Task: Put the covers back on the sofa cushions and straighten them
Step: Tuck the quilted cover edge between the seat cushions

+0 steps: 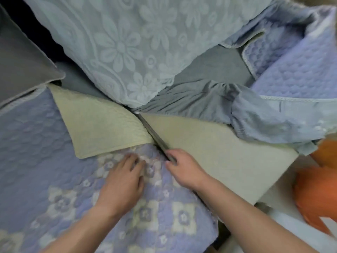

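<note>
Left hand (121, 177) presses flat on the lilac quilted floral cover (54, 161); right hand (182, 168), fingers curled, pinches its edge. Uneven tension risks bunching.

We see soft, even, cool light with faint shadows; motion blur smears the frame, and wide-angle distortion bends its edges.

My sofa (215, 64) shows grey between the covers. On its seat lie a lavender quilted cover (36, 143), cream underside folded up, and a pale blue floral cushion (118, 42).
</note>
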### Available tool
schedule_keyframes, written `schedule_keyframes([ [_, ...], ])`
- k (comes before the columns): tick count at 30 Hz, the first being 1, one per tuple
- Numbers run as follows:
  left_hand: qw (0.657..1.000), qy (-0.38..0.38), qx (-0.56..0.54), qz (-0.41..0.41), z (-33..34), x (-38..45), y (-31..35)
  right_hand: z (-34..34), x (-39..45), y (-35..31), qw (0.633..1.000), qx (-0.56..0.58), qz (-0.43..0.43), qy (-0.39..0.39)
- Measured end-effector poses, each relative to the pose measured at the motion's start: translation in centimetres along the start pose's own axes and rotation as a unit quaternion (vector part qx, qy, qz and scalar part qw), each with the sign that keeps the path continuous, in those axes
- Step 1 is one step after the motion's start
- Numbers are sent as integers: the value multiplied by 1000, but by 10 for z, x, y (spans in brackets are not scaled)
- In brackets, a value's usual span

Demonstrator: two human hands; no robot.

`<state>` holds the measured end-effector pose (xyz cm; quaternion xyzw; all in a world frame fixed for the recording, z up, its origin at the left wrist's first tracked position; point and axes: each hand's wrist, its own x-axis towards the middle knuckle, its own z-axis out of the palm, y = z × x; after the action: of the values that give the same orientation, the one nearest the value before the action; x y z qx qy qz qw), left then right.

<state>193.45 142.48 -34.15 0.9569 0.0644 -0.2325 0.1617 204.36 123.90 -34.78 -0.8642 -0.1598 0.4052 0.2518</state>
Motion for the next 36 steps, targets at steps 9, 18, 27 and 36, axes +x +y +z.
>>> schedule_keyframes([
  [9,999,19,2,44,-32,117,89,-191,33,154,868,-472,87,126],
  [18,986,101,113,71,-4,133,170,-120,-77,151,903,-166,-134,372],
  [27,982,-77,126,118,60,-30,151,-9,-228,245,983,-138,-29,117],
  [36,964,-63,111,235,99,-56,166,62,-246,200,982,-127,5,141],
])
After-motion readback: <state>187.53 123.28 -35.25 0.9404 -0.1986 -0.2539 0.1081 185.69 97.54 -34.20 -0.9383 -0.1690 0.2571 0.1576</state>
